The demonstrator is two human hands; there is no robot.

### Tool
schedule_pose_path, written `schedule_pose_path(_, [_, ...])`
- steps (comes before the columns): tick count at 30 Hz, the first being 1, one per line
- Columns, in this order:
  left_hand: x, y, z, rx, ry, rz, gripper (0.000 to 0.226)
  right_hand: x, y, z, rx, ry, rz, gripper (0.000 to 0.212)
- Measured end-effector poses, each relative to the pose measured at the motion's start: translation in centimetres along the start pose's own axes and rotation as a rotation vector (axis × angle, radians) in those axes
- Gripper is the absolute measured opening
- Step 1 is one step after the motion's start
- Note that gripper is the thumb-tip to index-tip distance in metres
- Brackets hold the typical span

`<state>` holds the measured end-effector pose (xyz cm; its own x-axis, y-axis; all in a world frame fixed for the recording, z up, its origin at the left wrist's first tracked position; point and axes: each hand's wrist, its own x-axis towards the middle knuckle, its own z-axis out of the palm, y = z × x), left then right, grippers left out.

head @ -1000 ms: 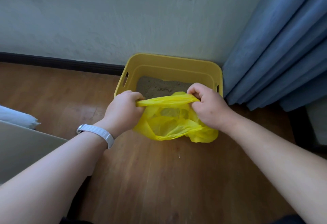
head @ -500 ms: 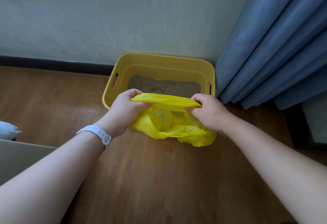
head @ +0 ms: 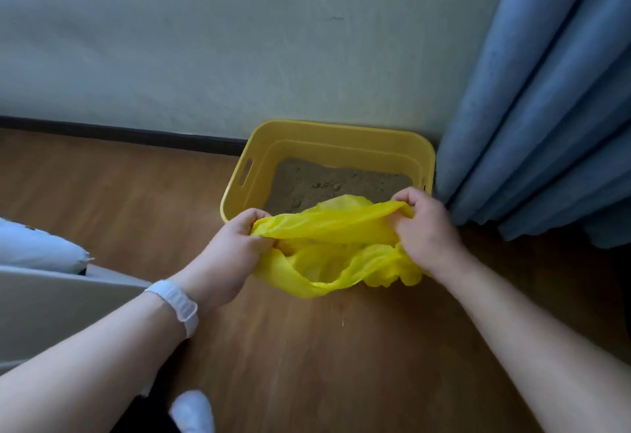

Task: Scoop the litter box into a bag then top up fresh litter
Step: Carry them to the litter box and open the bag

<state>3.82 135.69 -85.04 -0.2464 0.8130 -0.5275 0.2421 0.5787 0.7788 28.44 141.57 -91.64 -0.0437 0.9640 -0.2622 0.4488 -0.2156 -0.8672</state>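
A yellow plastic litter box (head: 336, 134) stands on the wooden floor against the wall, with brownish litter (head: 324, 185) inside. In front of it I hold a thin yellow plastic bag (head: 336, 248) stretched between both hands, its mouth pulled apart. My left hand (head: 235, 248), with a white band on the wrist, grips the bag's left edge. My right hand (head: 421, 227) grips the right edge. The bag's lower part rests on the floor and hides the box's near rim.
A blue curtain (head: 546, 108) hangs right of the box. A white sack (head: 37, 248) and a pale flat panel (head: 51, 306) lie at the left. A white-socked foot (head: 193, 410) shows at the bottom. Bare wooden floor (head: 324, 364) lies before me.
Both hands have pulled further apart, opening the bag's mouth wider. The view has shifted, so the box now sits further right and more litter shows.
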Motion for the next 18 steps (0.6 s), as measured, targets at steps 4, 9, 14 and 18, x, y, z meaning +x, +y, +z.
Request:
schedule_pose_path(4, [2.5,3.7,-0.5,-0.168,-0.092,0.02,0.032,0.4,0.3,2.0,-0.107,0.08,-0.226,0.014])
schedule_pose_path(9, [6.2,1.8,-3.3,0.038,-0.183,0.006,0.016,1.7,1.4,3.6,-0.036,0.098,0.045,0.026])
schedule_pose_path(14, [10.1,-0.3,-5.1,0.624,-0.191,0.279,0.035,1.6,0.9,5.4,-0.114,0.11,0.144,0.025])
schedule_pose_path(18, [13.8,-1.7,-8.1,0.831,-0.281,0.449,0.046,1.0,0.2,8.9,-0.044,0.123,0.182,0.026])
